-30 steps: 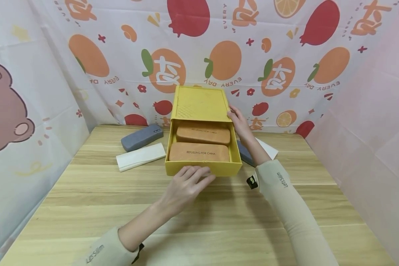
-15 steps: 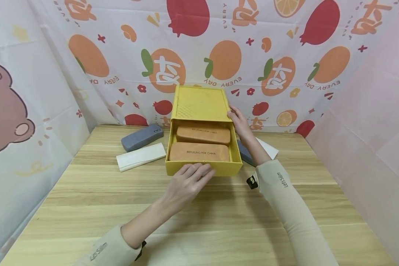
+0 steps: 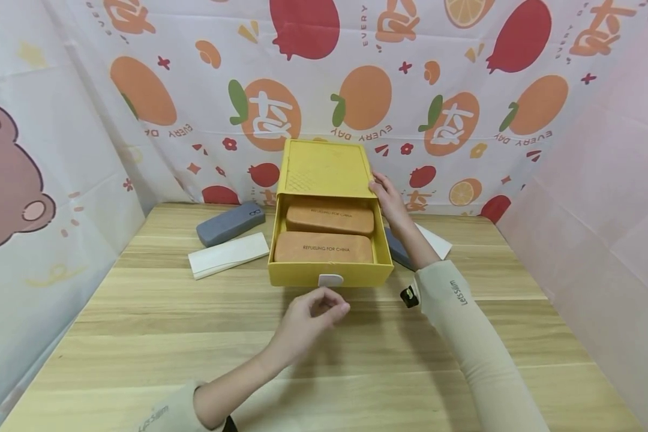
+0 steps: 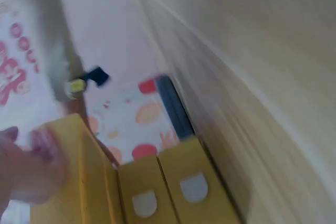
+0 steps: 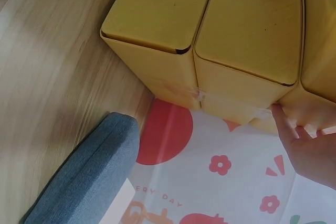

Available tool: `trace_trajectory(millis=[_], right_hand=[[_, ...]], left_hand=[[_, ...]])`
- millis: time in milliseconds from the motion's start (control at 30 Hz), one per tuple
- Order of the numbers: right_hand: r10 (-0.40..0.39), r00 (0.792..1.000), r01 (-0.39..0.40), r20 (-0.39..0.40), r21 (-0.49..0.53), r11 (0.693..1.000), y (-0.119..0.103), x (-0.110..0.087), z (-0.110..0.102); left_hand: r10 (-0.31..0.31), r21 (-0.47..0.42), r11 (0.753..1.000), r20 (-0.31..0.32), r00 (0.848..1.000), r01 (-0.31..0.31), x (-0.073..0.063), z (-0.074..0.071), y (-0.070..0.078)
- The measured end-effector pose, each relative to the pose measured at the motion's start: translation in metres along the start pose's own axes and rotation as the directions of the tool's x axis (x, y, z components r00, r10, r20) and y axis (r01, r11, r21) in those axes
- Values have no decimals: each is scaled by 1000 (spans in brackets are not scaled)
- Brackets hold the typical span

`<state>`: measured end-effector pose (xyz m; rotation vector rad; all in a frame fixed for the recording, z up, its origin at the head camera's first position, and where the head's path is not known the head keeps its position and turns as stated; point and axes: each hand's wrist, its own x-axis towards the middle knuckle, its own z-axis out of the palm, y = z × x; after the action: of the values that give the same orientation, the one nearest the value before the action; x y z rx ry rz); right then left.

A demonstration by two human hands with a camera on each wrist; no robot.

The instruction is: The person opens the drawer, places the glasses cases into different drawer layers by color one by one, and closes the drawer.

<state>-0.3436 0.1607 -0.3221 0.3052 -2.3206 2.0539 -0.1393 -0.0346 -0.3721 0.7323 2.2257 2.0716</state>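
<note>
A yellow drawer cabinet (image 3: pixel 326 168) stands at the back of the table. Its top drawer (image 3: pixel 297 276) is pulled out toward me, a white tab (image 3: pixel 330 280) on its front. Inside lie two tan glasses cases, a front one (image 3: pixel 324 248) and a rear one (image 3: pixel 329 217), both lettered. My left hand (image 3: pixel 302 321) hovers just below the tab with loosely bent fingers, holding nothing; it is blurred in the left wrist view. Against the cabinet's right side rests my right hand (image 3: pixel 391 201), fingertips on the wall near the top, as the right wrist view also shows.
Left of the cabinet lie a grey glasses case (image 3: pixel 231 224) and a white case (image 3: pixel 228 255). To the right, partly behind my arm, are a blue-grey case (image 5: pixel 86 171) and a white flat item (image 3: pixel 435 241). Lower drawers (image 5: pixel 157 11) carry white tabs too. Printed cloth hangs behind.
My left hand has come off the drawer front and dropped slightly toward me, uncovering the white tab. The drawer, the cases and my right hand stay put.
</note>
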Motion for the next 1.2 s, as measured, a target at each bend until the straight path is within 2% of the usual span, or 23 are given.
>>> trace_trajectory(millis=[33,100,167,200,233,267,300,333,367,400,433,467,500,533,600,633,667,700,767,800,867,1033,1200], right_hand=[[1,1000,-1,-3,-1,1000,0,0,0],[4,1000,-4,-6,-2,1000,0,0,-1],[4,1000,-4,-6,-2,1000,0,0,-1],[4,1000,-4,-3,1,1000,0,0,-1],[4,1000,-4,-1,6,1000,1,0,-1],[2,1000,-2,3,11,1000,1,0,-1],[1,1000,-1,5,13,1000,0,0,-1],[1,1000,-2,8,13,1000,0,0,-1],[3,1000,-3,9,14,1000,0,0,0],[3,1000,-3,10,12,1000,0,0,0],[2,1000,-2,8,6,1000,0,0,1],[4,1000,-4,4,-4,1000,0,0,1],[5,1000,-5,0,-10,1000,0,1,1],[5,1000,-5,-4,-10,1000,-1,1,0],[3,1000,-3,-11,-11,1000,-1,1,0],[3,1000,-3,-14,-10,1000,-1,1,0],[2,1000,-3,-15,-8,1000,-1,1,0],[2,1000,-2,-15,-2,1000,-2,1,0],[2,1000,-2,-13,1,1000,-2,1,0],[2,1000,-2,-12,0,1000,-2,1,0],[3,1000,-3,-13,-5,1000,-1,2,0],[1,1000,-1,-17,-11,1000,0,1,0],[-8,1000,8,-11,-8,1000,2,0,0]], left_hand=[[-143,-145,979,26,989,146,0,1,2],[-339,-383,854,101,935,351,3,1,5],[-412,-540,723,162,897,430,6,-1,8],[-427,-589,676,177,887,443,8,-2,10],[-433,-614,652,179,883,444,9,-2,11],[-434,-616,653,173,884,441,10,-3,12],[-419,-591,684,162,893,428,10,-3,12],[-393,-538,742,136,910,401,9,-2,13],[-339,-440,829,97,936,346,7,-2,13],[-239,-291,924,65,969,248,5,-1,11],[-92,-93,991,51,994,96,4,0,9],[75,136,987,52,996,-81,3,1,7],[252,358,898,64,966,-258,2,1,5],[414,543,744,82,907,-389,2,1,2],[654,753,409,151,741,-515,7,-1,-3],[717,798,286,190,671,-531,10,-2,-6],[748,824,209,213,629,-527,13,-3,-8],[773,840,154,225,593,-520,16,-4,-10],[805,860,82,240,542,-504,21,-7,-13],[815,866,56,249,524,-498,22,-8,-14],[819,871,21,267,508,-492,25,-10,-16],[797,871,-31,318,514,-490,27,-15,-18],[779,866,-48,344,525,-497,29,-15,-18]])
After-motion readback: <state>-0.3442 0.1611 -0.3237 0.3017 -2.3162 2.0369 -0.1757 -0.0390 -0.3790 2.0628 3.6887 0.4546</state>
